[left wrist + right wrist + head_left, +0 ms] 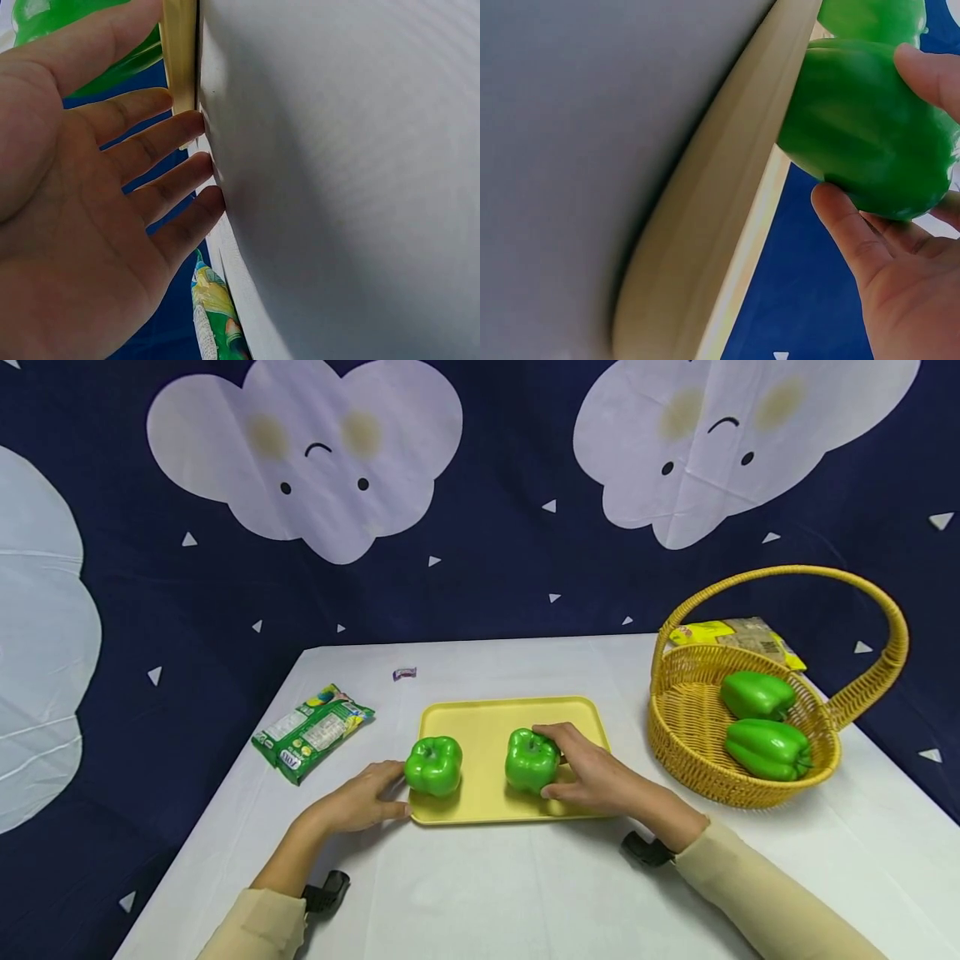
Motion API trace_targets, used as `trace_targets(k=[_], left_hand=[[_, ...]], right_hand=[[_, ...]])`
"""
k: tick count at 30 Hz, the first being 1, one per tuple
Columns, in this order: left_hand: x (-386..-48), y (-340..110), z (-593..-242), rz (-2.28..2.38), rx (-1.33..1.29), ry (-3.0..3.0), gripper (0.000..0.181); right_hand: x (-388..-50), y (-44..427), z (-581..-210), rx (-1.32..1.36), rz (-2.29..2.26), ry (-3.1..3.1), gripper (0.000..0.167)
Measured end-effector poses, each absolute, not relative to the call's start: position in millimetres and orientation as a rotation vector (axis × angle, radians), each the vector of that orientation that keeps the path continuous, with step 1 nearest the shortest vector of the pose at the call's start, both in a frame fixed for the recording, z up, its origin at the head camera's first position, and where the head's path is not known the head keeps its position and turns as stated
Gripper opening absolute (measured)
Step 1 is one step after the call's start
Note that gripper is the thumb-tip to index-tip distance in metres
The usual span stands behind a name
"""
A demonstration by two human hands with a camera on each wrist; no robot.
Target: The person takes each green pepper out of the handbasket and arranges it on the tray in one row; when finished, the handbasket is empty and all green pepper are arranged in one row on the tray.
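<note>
Two green bell peppers stand on a yellow tray (480, 718) in the head view. Around the right-hand bell pepper (531, 762), my right hand (600, 777) curls its thumb and fingers. The right wrist view shows that grip on the bell pepper (862, 127) too, with fingertips on its sides. My left hand (360, 797) is beside the tray's left edge, close to the left-hand bell pepper (433, 767). In the left wrist view the left hand's fingers (142, 150) are spread and fairly straight, holding nothing.
A wicker basket (678, 760) with a tall handle stands at the right, holding two green bell peppers (768, 749). Behind it lies a yellow and brown packet (750, 639). Left of the tray are a green snack packet (311, 735) and a small wrapped candy (404, 673).
</note>
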State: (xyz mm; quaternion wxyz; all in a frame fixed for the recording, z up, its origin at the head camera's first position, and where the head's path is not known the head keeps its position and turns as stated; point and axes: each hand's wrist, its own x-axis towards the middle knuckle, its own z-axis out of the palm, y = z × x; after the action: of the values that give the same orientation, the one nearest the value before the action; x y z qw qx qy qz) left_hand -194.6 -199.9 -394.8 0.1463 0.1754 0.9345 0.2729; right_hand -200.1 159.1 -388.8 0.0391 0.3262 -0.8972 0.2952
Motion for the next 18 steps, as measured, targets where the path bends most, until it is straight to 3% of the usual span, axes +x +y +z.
trace_targets(k=[18], left_hand=[[-193.9, -200.8, -395.2, 0.771, 0.530, 2.698, 0.066]], right_hand=[[-203.4, 134.5, -389.0, 1.008, 0.942, -2.843, 0.083]])
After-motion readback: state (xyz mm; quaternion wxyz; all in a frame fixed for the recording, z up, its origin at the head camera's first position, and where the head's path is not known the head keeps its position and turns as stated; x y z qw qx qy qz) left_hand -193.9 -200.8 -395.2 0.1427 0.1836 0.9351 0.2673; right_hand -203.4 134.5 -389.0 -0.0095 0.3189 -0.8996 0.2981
